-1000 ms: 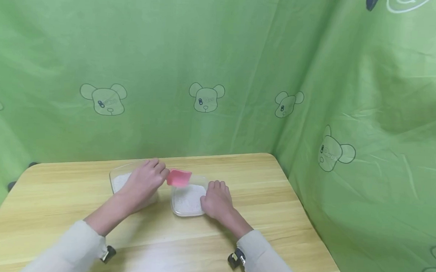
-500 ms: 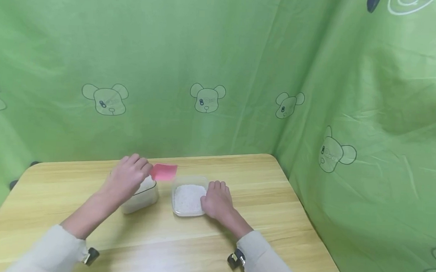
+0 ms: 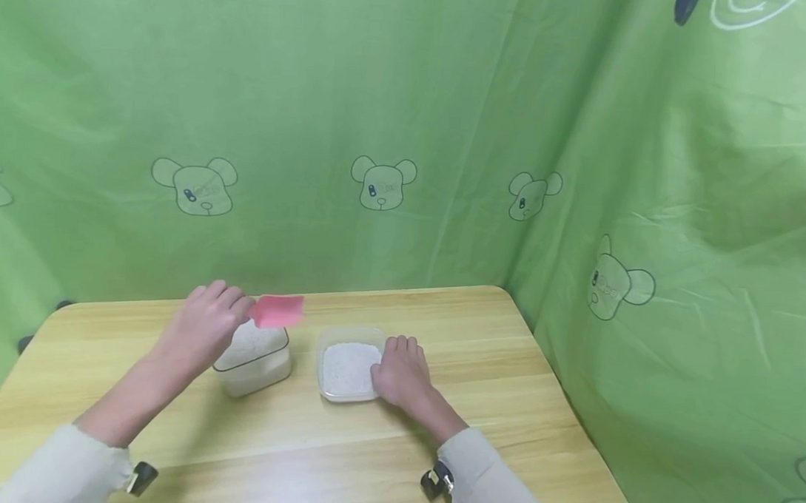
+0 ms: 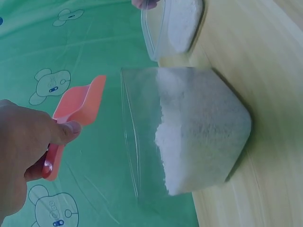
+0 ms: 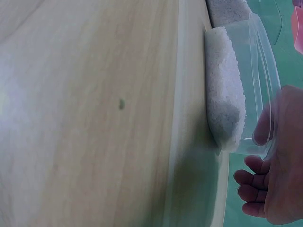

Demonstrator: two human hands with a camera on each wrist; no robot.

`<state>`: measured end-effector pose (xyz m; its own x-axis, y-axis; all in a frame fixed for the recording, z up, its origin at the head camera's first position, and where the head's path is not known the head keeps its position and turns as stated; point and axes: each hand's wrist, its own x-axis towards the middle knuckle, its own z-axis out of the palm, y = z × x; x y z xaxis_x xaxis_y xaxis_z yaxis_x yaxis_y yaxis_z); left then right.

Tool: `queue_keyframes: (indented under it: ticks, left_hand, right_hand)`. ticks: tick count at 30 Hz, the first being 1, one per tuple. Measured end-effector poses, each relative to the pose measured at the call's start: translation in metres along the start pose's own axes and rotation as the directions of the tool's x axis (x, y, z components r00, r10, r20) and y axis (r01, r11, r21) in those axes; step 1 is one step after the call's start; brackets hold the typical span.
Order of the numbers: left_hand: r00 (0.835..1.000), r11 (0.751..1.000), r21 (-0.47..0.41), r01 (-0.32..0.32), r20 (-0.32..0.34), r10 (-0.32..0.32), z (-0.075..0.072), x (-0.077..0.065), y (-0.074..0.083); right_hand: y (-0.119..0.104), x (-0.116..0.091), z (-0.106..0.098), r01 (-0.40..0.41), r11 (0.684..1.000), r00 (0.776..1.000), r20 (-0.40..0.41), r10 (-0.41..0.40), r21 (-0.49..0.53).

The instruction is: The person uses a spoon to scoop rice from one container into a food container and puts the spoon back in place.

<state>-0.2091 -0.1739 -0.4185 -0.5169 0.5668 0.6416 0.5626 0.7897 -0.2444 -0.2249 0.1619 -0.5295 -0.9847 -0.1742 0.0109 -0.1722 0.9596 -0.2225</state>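
My left hand [image 3: 203,326] pinches the handle of a pink scoop [image 3: 277,311] between thumb and fingers. The scoop is held up over the right side of a clear, deep container [image 4: 144,118]. White, rice-like grains [image 4: 203,123] fill much of that container, with bare wall above them. To its right stands a lower clear plastic box [image 3: 344,399], holding the same grains [image 5: 225,90]. My right hand [image 3: 402,370] grips this box at its right rim. In the right wrist view, the thumb [image 5: 263,127] reaches inside the wall and the other fingers curl outside.
Both containers stand on a wooden table [image 3: 316,456], a small gap between them. A green curtain [image 3: 297,225] with bear-head prints hangs behind the table's back edge and along its right side. Small black devices [image 3: 143,479] are worn at the wrists.
My left hand has moved left with the scoop, from above the right box's back left corner to over the left container. My right hand keeps its grip on the box.
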Motion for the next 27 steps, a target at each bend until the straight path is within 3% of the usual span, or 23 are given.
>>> queue_keyframes:
  ticks: [11, 19, 27]
  left_hand:
    - [1.000, 1.000, 0.010, 0.002, 0.003, -0.002, -0.012, -0.006, -0.015]
    - [0.999, 0.997, 0.073, 0.003, 0.047, -0.007, -0.024, -0.009, -0.023]
    - [0.997, 0.990, 0.138, -0.024, 0.082, 0.013, -0.027, -0.012, -0.027]
  right_hand:
    - [0.000, 0.001, -0.001, 0.000, 1.000, 1.000, 0.006, 0.000, 0.003]
    - [-0.002, 0.001, -0.002, 0.002, 1.000, 1.000, 0.004, -0.002, 0.000]
    - [-0.002, 0.000, -0.003, 0.006, 1.000, 1.000, 0.008, -0.006, -0.011]
